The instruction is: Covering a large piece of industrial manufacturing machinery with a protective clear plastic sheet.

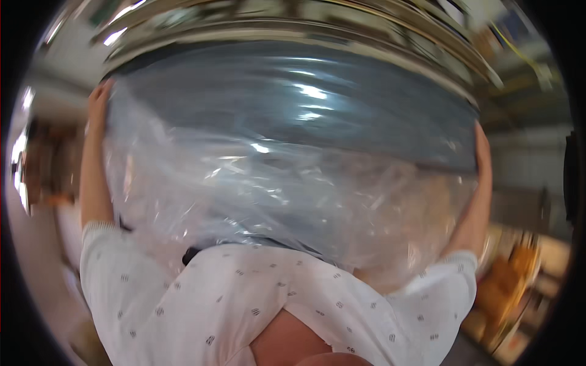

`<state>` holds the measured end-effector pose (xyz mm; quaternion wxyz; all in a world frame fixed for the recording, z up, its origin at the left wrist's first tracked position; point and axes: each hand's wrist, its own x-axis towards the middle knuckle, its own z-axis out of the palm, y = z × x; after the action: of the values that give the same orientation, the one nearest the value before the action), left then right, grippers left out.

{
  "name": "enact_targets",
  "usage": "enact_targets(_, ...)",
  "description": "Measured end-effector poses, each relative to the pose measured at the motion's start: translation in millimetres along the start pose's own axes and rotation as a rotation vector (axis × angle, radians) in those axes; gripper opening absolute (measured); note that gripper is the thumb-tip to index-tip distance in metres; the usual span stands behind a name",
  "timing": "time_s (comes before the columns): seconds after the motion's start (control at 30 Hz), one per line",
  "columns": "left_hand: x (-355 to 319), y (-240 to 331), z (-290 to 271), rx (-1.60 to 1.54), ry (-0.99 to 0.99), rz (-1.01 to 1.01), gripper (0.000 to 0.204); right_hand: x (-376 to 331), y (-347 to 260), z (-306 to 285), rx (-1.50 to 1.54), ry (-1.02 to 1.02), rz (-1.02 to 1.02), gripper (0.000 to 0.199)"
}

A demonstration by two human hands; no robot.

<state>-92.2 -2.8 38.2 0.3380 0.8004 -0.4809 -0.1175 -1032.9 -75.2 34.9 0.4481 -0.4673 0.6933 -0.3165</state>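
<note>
A wide, dark grey slab [244, 85], glossy under clear plastic, spans the space before me; its exact kind cannot be made out. Loose clear plastic sheeting [244, 183] hangs wrinkled from it toward my chest. At the slab's far left corner my left hand [100, 96] is closed on the edge, fingers bent. My right hand [482, 146] grips the opposite side edge, its fingertips partly hidden by the slab. Both arms are stretched wide, and the sheeting lies between them.
Beyond the slab run long blurred rails or shelf edges [390, 15]. Lower right, blurred brown and orange goods [510, 287] stand by cardboard-coloured pieces. A brown stack [55, 158] is at the left, and a yellow strip [519, 49] shows at upper right.
</note>
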Motion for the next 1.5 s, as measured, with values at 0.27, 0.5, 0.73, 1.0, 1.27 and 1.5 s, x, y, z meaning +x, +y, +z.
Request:
enact_targets(0.27,16,17,38,0.016,0.384,0.162,0.031,-24,-121,90,-1.315,0.728,-0.686,0.036)
enact_targets(0.5,6,11,30,-0.421,0.415,0.366,0.031,-141,-206,406,-0.271,-0.279,-0.963,0.019)
enact_targets(0.73,17,19,47,-0.193,0.457,0.150,0.038,-153,-250,560,-0.423,-0.480,-0.868,0.028)
enact_targets(1.0,23,9,47,-0.195,0.417,0.201,0.038,-191,-246,485,-0.214,-1.192,-0.242,0.023)
enact_targets(1.27,35,6,45,-0.176,0.374,0.245,0.037,-315,-28,307,-0.789,-0.677,-0.226,0.016)
enact_targets(1.5,46,-6,44,-0.032,0.350,0.320,0.037,-368,119,218,-0.853,0.168,0.022,0.012)
